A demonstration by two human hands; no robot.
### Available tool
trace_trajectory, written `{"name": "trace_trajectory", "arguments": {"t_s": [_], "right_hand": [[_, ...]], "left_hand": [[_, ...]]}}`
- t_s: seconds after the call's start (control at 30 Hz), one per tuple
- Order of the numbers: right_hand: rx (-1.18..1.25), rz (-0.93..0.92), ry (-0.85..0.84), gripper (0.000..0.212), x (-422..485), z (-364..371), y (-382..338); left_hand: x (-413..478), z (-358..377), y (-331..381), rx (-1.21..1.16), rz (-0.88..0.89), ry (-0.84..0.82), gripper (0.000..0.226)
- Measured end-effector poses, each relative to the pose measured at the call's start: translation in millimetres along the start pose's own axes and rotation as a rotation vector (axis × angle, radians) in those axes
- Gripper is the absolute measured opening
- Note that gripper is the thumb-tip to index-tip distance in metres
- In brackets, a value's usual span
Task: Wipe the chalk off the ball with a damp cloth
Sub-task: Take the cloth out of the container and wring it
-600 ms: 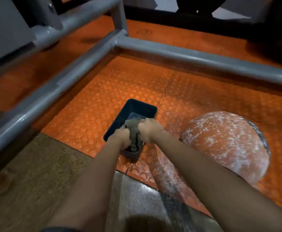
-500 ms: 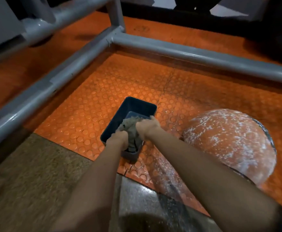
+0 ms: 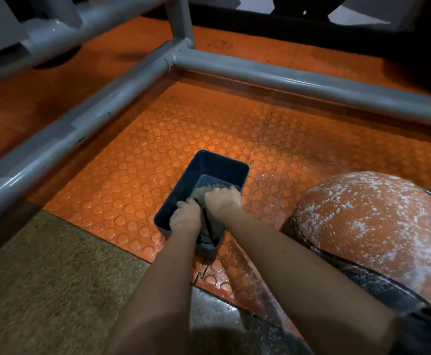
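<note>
Both hands are down in the blue tub (image 3: pixel 183 183), left hand (image 3: pixel 185 218) and right hand (image 3: pixel 222 201) each with fingers curled tight around the cloth (image 3: pixel 204 192). The ball (image 3: pixel 373 226), chalk all over it, sits on the orange mat (image 3: pixel 132 175) just right of the tub, with neither hand on it.

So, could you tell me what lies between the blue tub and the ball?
In the head view, only studded orange mat, dusted white; the right forearm passes over its near part.

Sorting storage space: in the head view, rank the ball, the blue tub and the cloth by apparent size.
ball: clearly largest
blue tub
cloth: smallest showing, though the left hand and right hand cover part of it
</note>
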State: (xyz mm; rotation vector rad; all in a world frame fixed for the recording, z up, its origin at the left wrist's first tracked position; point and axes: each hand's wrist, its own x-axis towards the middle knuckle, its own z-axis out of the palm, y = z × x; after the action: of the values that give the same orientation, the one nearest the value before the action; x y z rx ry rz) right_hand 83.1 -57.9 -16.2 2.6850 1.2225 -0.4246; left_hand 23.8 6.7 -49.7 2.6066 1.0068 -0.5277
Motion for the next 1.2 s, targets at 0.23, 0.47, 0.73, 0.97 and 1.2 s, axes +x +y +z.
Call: {"name": "trace_trajectory", "arguments": {"t_s": [0.23, 0.47, 0.73, 0.97, 1.2], "right_hand": [[0.195, 0.001, 0.002, 0.009, -14, -21, 13], [0.287, -0.012, 0.077, 0.009, -39, -79, 28], [0.422, -0.057, 0.209, 0.024, -86, -134, 57], [0.551, -0.114, 0.283, 0.021, -145, -153, 83], [0.310, -0.082, 0.368, 0.022, -196, -206, 123]], "left_hand": [[-24, -27, 1, -0.110, 0.078, 0.158, 0.036], [-52, -60, -3, -0.572, 0.115, 0.321, 0.031], [-117, -138, 29, -1.231, -0.108, 0.106, 0.012], [-161, -185, 42, -1.012, 0.069, 0.032, 0.016], [-177, -196, 74, -0.959, 0.377, -0.007, 0.024]]}}
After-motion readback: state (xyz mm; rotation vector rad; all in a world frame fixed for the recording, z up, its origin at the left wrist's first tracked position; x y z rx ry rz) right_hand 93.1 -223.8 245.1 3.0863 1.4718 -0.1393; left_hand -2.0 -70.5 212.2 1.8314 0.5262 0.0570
